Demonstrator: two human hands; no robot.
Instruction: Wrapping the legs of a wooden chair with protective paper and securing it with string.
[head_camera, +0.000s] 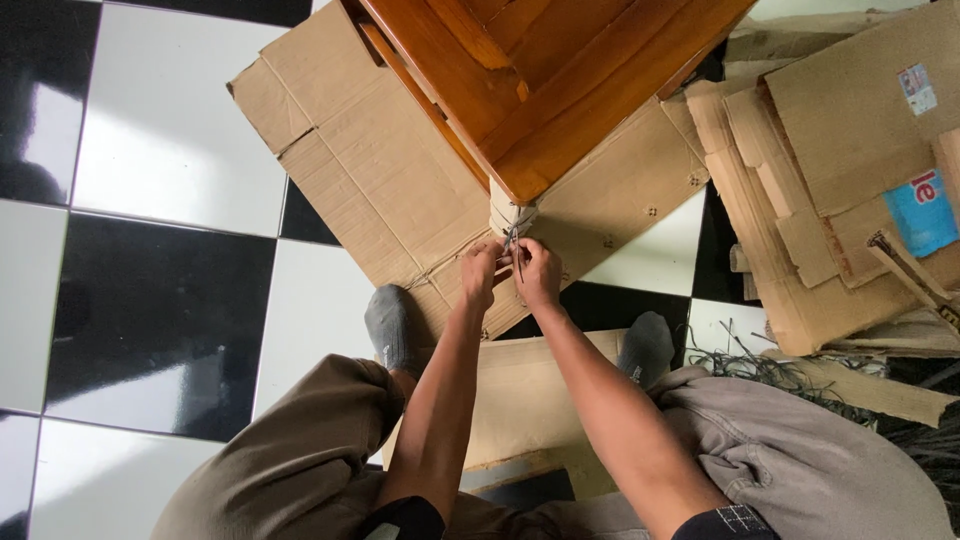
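Black-and-white checkered floor, flattened cardboard under wooden furniture. Left hand and right hand side by side, fingers pinched on string at cardboard-wrapped furniture leg. Cardboard scrap pile right.

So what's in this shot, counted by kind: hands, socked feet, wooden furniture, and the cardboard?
Hands: 2, left hand and right hand, both on the string at the wrapped furniture leg
Grey socked feet: 2
Wooden furniture piece: 1
Cardboard areas: 2, the sheet underneath and the side pile
Total: 7
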